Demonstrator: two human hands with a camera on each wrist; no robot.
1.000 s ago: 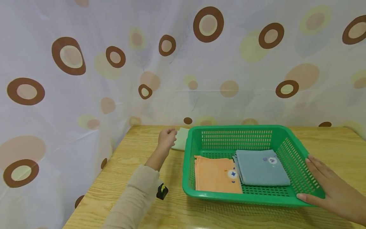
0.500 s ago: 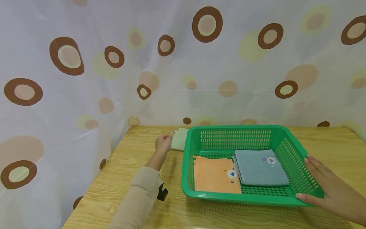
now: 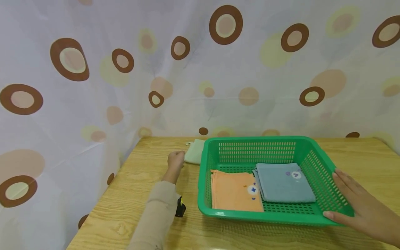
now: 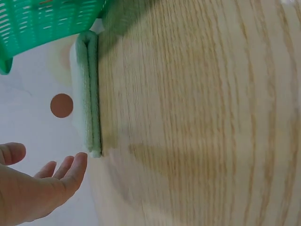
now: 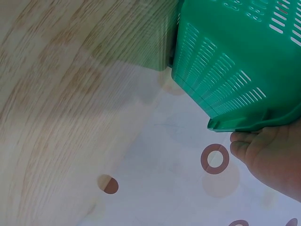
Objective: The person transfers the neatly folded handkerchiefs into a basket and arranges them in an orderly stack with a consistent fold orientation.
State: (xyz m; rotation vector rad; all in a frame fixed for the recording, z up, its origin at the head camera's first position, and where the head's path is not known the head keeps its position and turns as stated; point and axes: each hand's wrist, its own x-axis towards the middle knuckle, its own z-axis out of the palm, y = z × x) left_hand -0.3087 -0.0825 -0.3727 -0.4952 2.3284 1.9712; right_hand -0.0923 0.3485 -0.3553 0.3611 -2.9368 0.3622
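My left hand (image 3: 176, 159) is just beside a folded pale green towel (image 3: 194, 152) on the table. In the left wrist view, its thumb and fingers (image 4: 75, 172) are spread apart, fingertips right at the towel's folded end. Part of this towel is hidden behind a green plastic basket (image 3: 256, 216). My right hand (image 3: 364, 208) rests on the basket's near right corner, its fingers straight along the side rim and the thumb over the front rim. Inside the basket, a folded orange towel (image 3: 234, 191) lies left of a folded blue-grey towel (image 3: 284, 184), each with a small embroidered animal face.
The wood-grain table (image 3: 137, 194) runs back to a curtain (image 3: 187, 76) printed with brown and yellow circles, which also stands along the left side. A black strap piece (image 3: 180, 207) sits at my left sleeve (image 3: 156, 211).
My left hand has drawn back slightly left and toward me from the pale green towel, uncovering its left corner and hanging loop. The right hand and basket have stayed in place.
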